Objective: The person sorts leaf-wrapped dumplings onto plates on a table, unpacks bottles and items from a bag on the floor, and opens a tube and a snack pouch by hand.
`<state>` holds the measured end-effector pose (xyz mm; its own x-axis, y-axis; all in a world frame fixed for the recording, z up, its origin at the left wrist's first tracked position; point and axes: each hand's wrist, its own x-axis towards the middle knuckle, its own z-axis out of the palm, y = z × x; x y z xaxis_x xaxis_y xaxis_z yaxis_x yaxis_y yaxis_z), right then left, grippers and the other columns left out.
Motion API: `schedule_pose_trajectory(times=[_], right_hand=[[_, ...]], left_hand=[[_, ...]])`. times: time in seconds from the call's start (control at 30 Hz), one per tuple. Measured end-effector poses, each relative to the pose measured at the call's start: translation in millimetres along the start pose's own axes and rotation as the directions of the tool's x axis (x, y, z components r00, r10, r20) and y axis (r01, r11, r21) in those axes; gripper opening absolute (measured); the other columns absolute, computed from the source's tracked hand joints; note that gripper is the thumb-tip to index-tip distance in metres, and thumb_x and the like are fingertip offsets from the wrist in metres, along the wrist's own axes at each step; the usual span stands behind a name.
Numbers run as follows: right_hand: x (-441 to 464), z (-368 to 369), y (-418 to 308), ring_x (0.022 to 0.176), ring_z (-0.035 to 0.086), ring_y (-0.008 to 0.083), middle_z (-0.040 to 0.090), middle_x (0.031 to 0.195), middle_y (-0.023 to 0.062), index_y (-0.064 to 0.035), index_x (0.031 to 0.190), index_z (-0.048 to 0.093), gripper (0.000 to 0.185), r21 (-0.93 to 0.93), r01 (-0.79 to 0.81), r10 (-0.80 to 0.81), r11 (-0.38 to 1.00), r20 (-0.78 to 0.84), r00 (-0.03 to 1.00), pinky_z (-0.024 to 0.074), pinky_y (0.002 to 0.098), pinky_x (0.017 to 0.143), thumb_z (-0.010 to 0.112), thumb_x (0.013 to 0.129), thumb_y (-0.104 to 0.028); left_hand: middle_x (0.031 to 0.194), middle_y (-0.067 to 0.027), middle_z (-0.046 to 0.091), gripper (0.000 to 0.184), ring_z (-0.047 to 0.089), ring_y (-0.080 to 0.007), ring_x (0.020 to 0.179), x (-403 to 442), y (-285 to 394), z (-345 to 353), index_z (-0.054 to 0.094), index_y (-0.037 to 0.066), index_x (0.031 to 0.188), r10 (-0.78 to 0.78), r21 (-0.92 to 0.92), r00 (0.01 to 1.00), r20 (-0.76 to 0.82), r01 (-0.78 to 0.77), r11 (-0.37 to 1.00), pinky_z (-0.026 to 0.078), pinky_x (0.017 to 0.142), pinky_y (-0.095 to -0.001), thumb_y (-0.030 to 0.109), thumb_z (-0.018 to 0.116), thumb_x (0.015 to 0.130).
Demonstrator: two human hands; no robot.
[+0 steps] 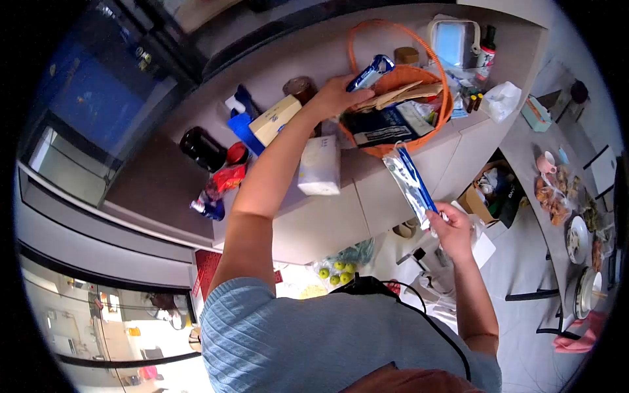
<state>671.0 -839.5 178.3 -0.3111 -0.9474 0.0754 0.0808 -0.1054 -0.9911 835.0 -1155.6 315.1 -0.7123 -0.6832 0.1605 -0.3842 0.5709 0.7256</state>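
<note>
My left hand [337,98] reaches over the near-left side of an orange wicker basket [375,152]. Its fingers are closed on a dark blue and silver packet [372,72], raised above the basket's contents. Inside the basket lie a brown paper packet [406,95] and a dark blue flat package [380,124]. My right hand [452,230] grips the lower end of a long silver and blue foil packet [411,183], tilted just in front of the basket, its upper end near the rim.
On the cabinet top stand a tissue pack [320,167], a cream box [275,120], a dark jar [202,149], a sauce bottle [485,54] and a white plastic bag [501,101]. Green fruit [338,270] lies below. A side table [553,141] holds plates and food at the right.
</note>
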Motion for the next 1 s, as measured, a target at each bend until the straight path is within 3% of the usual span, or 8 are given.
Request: schedule_pose_trajectory(times=[0.1, 0.2, 0.3, 0.47, 0.63, 0.7, 0.8, 1.0], right_hand=[[9.5, 21.0, -7.8, 0.066, 0.053, 0.0052, 0.062, 0.082, 0.0006, -0.0003, 0.108, 0.065, 0.02, -0.12, 0.012, -0.001, 0.993, 0.097, 0.995, 0.0452, 0.0208, 0.058, 0.061, 0.089, -0.004], [13.7, 45.2, -17.3, 0.069, 0.053, 0.0046, 0.063, 0.085, -0.0001, -0.0007, 0.111, 0.064, 0.023, -0.144, -0.018, 0.049, 0.989, 0.212, 0.976, 0.0452, 0.0204, 0.06, 0.06, 0.089, -0.003], [18.5, 61.1, -5.4, 0.072, 0.055, 0.0054, 0.064, 0.087, 0.0005, -0.0001, 0.111, 0.064, 0.024, -0.196, 0.051, 0.015, 0.979, 0.32, 0.947, 0.0462, 0.0209, 0.063, 0.059, 0.088, -0.003], [21.2, 85.7, -0.6, 0.074, 0.056, 0.0068, 0.065, 0.087, 0.0021, -0.0001, 0.109, 0.065, 0.022, -0.229, -0.033, 0.129, 0.973, 0.417, 0.9, 0.0471, 0.0216, 0.064, 0.061, 0.087, -0.003], [22.0, 104.9, 9.2, 0.074, 0.057, 0.007, 0.066, 0.086, 0.0037, 0.001, 0.103, 0.067, 0.019, -0.303, -0.035, 0.178, 0.952, 0.462, 0.869, 0.0474, 0.022, 0.064, 0.064, 0.085, -0.003], [25.1, 110.8, 16.0, 0.074, 0.058, 0.009, 0.066, 0.086, 0.0082, 0.0018, 0.111, 0.064, 0.026, -0.257, 0.042, 0.102, 0.966, 0.519, 0.849, 0.0469, 0.0224, 0.062, 0.063, 0.085, -0.004], [25.3, 124.8, 13.2, 0.066, 0.057, 0.0147, 0.066, 0.087, 0.0165, 0.0028, 0.125, 0.051, 0.044, 0.365, -0.408, 0.109, 0.837, 0.62, 0.777, 0.0439, 0.0243, 0.055, 0.062, 0.084, -0.009], [9.6, 163.7, 33.4, 0.064, 0.061, 0.0191, 0.067, 0.086, 0.0179, 0.002, 0.105, 0.06, 0.025, 0.175, -0.34, 0.183, 0.924, 0.58, 0.794, 0.0456, 0.0283, 0.053, 0.064, 0.083, -0.01]], left_hand=[[0.082, -0.0043, 0.066, 0.031, 0.061, -0.0105, 0.071, -83.1, 31.2, 0.4, 0.064, 0.003, 0.103, -0.202, -0.302, 0.97, 0.136, 0.235, 0.924, 0.052, 0.063, -0.0228, 0.027, 0.071, 0.083], [0.089, -0.0059, 0.066, 0.046, 0.059, -0.0109, 0.067, -140.1, 10.9, 12.1, 0.057, 0.003, 0.115, -0.074, -0.547, 0.975, 0.207, 0.179, 0.818, 0.051, 0.061, -0.0221, 0.024, 0.076, 0.079], [0.088, -0.0057, 0.066, 0.051, 0.058, -0.01, 0.066, -181.3, -6.0, 10.1, 0.056, 0.003, 0.116, -0.23, -0.215, 0.954, 0.193, 0.27, 0.938, 0.051, 0.06, -0.0222, 0.024, 0.079, 0.076], [0.082, -0.0048, 0.066, 0.037, 0.065, -0.0106, 0.064, -228.8, -23.7, 0.8, 0.059, 0.001, 0.108, -0.3, -0.498, 0.952, 0.064, 0.29, 0.817, 0.051, 0.057, -0.0219, 0.012, 0.074, 0.076], [0.082, -0.0076, 0.067, 0.025, 0.065, -0.0123, 0.067, -278.5, -30.6, 3.8, 0.065, 0.001, 0.098, -0.444, -0.408, 0.886, 0.133, 0.457, 0.79, 0.053, 0.059, -0.0226, 0.011, 0.074, 0.078], [0.081, -0.0068, 0.066, 0.027, 0.064, -0.0123, 0.067, -296.0, -44.4, 11.5, 0.064, 0.0, 0.098, -0.439, -0.554, 0.898, 0.027, 0.379, 0.742, 0.054, 0.059, -0.0233, 0.011, 0.076, 0.076], [0.079, -0.0058, 0.065, 0.023, 0.063, -0.012, 0.065, -316.0, -54.0, 19.9, 0.063, 0.0, 0.095, -0.46, -0.656, 0.885, -0.071, 0.306, 0.69, 0.054, 0.059, -0.0236, 0.007, 0.074, 0.076], [0.079, -0.0053, 0.064, 0.019, 0.062, -0.0099, 0.061, -336.3, -54.9, 29.3, 0.062, 0.0, 0.097, -0.48, -0.702, 0.874, -0.08, 0.293, 0.649, 0.052, 0.056, -0.0227, 0.004, 0.07, 0.08]])
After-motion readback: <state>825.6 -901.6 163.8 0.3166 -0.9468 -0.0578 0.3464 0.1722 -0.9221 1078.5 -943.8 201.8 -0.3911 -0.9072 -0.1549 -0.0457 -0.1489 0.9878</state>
